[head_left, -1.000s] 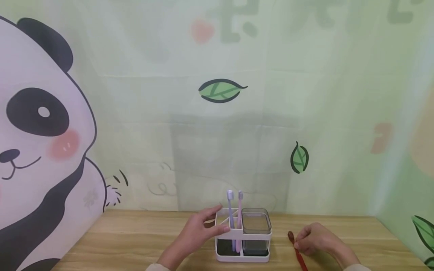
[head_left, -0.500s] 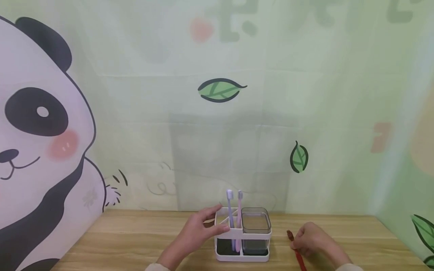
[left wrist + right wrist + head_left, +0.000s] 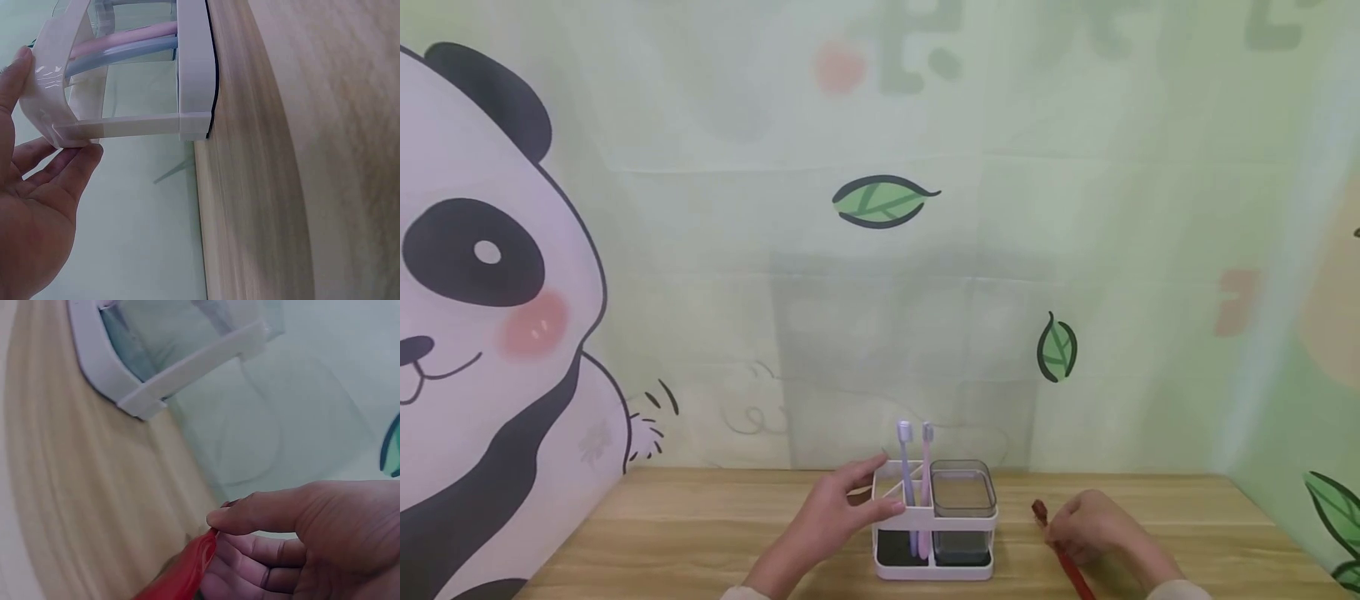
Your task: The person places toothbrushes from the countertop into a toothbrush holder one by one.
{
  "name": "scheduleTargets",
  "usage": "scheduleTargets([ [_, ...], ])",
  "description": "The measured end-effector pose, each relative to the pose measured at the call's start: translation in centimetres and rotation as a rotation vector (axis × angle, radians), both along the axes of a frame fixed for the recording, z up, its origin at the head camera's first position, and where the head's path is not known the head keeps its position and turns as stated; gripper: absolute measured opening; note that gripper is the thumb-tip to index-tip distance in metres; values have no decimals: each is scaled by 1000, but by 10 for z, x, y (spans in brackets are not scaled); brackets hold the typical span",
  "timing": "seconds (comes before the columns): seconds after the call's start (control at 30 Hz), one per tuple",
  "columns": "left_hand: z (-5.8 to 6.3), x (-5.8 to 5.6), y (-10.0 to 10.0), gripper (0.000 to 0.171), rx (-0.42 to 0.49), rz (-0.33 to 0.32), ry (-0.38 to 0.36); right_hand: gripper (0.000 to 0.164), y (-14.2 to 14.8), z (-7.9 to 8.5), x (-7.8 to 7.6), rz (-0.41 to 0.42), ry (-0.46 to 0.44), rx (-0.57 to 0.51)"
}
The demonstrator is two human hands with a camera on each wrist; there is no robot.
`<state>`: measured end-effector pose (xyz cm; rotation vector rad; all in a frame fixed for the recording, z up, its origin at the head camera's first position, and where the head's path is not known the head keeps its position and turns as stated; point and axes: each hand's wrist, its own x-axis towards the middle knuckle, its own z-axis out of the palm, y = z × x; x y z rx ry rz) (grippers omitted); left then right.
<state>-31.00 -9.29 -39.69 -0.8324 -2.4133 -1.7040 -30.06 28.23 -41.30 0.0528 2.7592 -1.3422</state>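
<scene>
My left hand [image 3: 829,518] grips the upper left side of a white toothbrush holder [image 3: 932,573], thumb at the front and fingers round the back, which the left wrist view also shows. A bluish-purple toothbrush [image 3: 905,433] and a pink toothbrush [image 3: 927,433] stand upright in one of its compartments, heads up. The right compartment carries a clear, smoky square cup [image 3: 964,493]. To the right of the holder, my right hand [image 3: 1097,529] pinches a red toothbrush [image 3: 1071,571] just below its dark bristled head. In the right wrist view, its wide red handle [image 3: 181,572] points down and left.
The holder stands on a wood-grain table [image 3: 700,517]. Behind it hangs a pale green cloth backdrop [image 3: 700,208] with a printed panda [image 3: 565,250] at left and several leaves.
The red toothbrush has tilted more, its head rising slightly and its handle swinging right, still in my right hand. My left hand keeps its place on the holder.
</scene>
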Motion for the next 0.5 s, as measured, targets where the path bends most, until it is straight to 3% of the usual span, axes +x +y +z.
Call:
scheduleTargets([
  [0.37, -1, 2, 1, 71, 31, -7, 5, 13, 11, 32, 2, 16, 20, -65],
  [0.5, -1, 1, 1, 71, 34, -7, 2, 13, 13, 42, 4, 69, 63, -134],
])
